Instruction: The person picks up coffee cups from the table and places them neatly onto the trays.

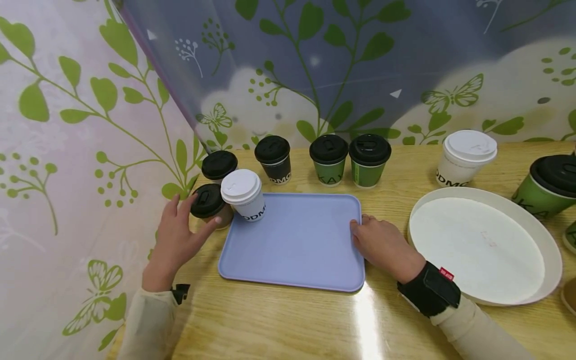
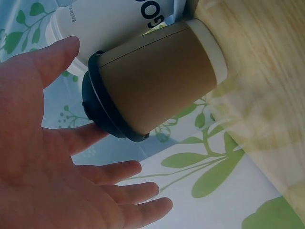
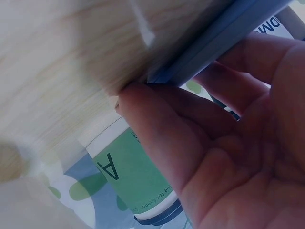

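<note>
With fingers spread, my left hand [image 1: 177,237] is beside a brown paper cup [image 2: 157,78] with a black lid. In the left wrist view the index fingertip lies close to that lid; whether it touches cannot be told. A white cup [image 1: 245,197] with a white lid stands on the left end of a lavender tray [image 1: 297,240]. My right hand [image 1: 382,245] grips the tray's right edge, the thumb over the rim. From the right wrist view, its fingers [image 3: 152,119] reach beneath that edge.
Behind the tray stand a dark cup [image 1: 273,160] and two green cups [image 1: 328,160], [image 1: 370,160] with black lids. A black-lidded cup [image 1: 219,166] is at the back left. Right of the tray lie a round white tray [image 1: 477,250], another white cup [image 1: 465,157] and a green cup [image 1: 551,187].
</note>
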A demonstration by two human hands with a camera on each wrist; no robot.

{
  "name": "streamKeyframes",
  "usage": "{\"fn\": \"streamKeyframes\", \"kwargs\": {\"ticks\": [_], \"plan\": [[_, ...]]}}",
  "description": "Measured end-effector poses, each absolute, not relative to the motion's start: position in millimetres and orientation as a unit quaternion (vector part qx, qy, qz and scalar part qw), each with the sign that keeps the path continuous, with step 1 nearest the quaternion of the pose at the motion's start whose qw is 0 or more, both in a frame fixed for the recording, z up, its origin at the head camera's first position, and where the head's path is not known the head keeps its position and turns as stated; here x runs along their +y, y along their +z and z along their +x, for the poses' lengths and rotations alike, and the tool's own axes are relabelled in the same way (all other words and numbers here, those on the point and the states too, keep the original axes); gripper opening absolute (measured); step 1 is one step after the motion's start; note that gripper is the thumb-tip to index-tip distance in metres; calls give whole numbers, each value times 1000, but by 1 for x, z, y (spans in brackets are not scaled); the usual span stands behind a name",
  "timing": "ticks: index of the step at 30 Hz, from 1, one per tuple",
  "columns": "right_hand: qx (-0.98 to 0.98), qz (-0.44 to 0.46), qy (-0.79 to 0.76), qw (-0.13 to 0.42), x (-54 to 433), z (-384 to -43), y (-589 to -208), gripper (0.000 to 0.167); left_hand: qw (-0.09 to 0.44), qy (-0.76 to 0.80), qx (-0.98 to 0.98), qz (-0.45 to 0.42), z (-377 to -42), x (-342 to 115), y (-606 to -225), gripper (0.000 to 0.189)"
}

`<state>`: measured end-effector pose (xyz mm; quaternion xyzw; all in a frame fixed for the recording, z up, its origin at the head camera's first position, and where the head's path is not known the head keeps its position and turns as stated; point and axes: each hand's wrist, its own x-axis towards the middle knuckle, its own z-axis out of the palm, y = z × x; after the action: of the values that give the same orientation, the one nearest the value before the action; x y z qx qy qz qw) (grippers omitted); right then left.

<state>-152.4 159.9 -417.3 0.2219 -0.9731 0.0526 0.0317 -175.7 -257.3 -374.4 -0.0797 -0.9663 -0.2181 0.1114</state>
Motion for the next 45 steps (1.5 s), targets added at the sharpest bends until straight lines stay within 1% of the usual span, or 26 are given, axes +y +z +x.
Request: {"fn": "streamKeyframes", "kwargs": {"ticks": [11, 21, 34, 40, 45], "plan": [[-974, 218, 48, 28, 159, -151, -413, 23, 109, -232, -963, -85, -176, -260, -384, 78], [-975, 216, 49, 27, 159, -152, -415, 23, 82, -235, -966, -73, -177, -258, -388, 87], [-975, 216, 47, 28, 159, -151, -415, 23, 93, -248, -961, -82, -181, -255, -391, 83], [-973, 221, 53, 52, 159, -150, -418, 18, 93, -248, -961, -75, -184, -252, -391, 82], [-971, 224, 54, 67, 159, -149, -418, 15, 99, -255, -959, -81, -184, -252, -390, 86]]}}
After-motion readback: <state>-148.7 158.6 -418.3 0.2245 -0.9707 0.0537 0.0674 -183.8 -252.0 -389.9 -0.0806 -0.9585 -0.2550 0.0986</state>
